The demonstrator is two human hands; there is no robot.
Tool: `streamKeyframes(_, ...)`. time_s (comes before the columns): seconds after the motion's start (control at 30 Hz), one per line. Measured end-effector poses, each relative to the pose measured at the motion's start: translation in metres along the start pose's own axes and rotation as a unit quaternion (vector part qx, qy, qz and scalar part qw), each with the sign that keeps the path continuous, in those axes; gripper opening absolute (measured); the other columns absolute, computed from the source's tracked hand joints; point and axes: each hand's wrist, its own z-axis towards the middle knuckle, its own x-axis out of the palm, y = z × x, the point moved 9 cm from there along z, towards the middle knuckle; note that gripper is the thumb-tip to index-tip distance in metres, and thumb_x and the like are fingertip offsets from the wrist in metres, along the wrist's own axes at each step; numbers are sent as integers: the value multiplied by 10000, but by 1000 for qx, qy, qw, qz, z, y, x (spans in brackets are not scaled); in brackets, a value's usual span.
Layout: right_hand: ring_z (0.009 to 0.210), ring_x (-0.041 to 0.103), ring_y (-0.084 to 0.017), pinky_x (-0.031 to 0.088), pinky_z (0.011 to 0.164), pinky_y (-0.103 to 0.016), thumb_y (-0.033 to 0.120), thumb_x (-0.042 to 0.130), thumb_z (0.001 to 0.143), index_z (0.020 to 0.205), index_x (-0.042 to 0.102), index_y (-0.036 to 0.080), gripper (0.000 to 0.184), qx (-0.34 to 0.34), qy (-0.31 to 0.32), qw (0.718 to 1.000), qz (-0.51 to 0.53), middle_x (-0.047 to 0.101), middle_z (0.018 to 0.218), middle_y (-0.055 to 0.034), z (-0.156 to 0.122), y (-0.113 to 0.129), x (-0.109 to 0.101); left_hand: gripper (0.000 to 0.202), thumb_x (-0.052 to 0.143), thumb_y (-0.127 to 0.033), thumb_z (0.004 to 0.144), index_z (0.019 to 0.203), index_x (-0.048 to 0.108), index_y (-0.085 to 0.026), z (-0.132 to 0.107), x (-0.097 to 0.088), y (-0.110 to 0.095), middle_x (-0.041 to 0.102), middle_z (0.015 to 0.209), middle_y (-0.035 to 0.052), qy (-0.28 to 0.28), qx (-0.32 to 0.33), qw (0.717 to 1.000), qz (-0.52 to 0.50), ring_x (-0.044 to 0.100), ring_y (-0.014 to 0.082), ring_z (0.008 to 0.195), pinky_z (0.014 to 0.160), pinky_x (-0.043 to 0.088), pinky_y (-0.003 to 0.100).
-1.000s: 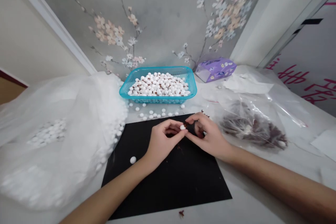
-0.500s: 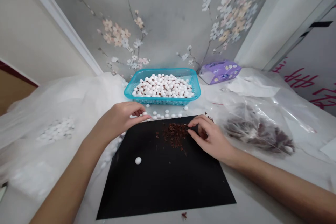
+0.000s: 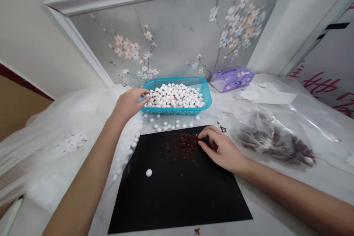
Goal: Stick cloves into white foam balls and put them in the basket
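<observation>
At the left rim of a turquoise plastic basket, my left hand has its thumb and fingers apart, close to the white balls heaped inside. Small reddish-brown bits show among those balls. My right hand rests on the right part of a black sheet, thumb and forefinger nearly together at the edge of a pile of reddish-brown star-shaped bits. Whatever is between those fingertips is too small to make out. A single white ball lies on the sheet's left side.
Several loose white balls lie between basket and sheet. Translucent plastic with more white balls covers the left. To the right are a clear bag of dark brown pieces and a purple tissue pack. A flowered panel stands behind.
My left hand has moved up and away from the sheet's far edge to the basket, and its fingers have parted from a white ball. My right hand stays at the brown pile. The view has shifted slightly.
</observation>
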Motion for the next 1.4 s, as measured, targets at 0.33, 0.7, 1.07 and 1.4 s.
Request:
streamKeyframes(0.33, 536, 501, -83, 464, 573, -264, 189, 482, 854, 996, 553, 205, 159, 8, 49, 998, -36, 555, 992, -46, 1, 2, 8, 294, 469, -430, 837, 930, 632, -205, -41, 15, -9, 656, 938, 44, 89, -1, 993, -82, 601, 198, 808, 697, 465, 288)
streamKeyframes(0.7, 782, 635, -155, 518, 704, -296, 174, 434, 890, 902, 608, 216, 178, -24, 74, 995, -69, 636, 902, -39, -1, 4, 15, 290, 495, -364, 770, 916, 683, -198, -56, 63, -23, 667, 865, 71, 198, 38, 975, -94, 610, 218, 742, 659, 450, 293)
streamKeyframes(1.07, 786, 644, -171, 525, 732, -324, 165, 452, 882, 910, 618, 211, 175, -25, 61, 995, -77, 631, 913, -48, 0, 4, 14, 316, 620, -363, 779, 1041, 609, -187, -64, 64, -75, 672, 904, 43, 46, -64, 870, -487, 627, 164, 836, 737, 493, 256)
streamKeyframes(1.4, 607, 573, -119, 488, 593, -252, 164, 458, 879, 975, 530, 213, 129, -13, -43, 999, -17, 607, 799, -17, -3, 1, -7, 200, 669, -309, 758, 919, 635, -195, -97, 82, -108, 655, 846, 17, -26, -175, 737, -653, 619, 144, 831, 776, 480, 238)
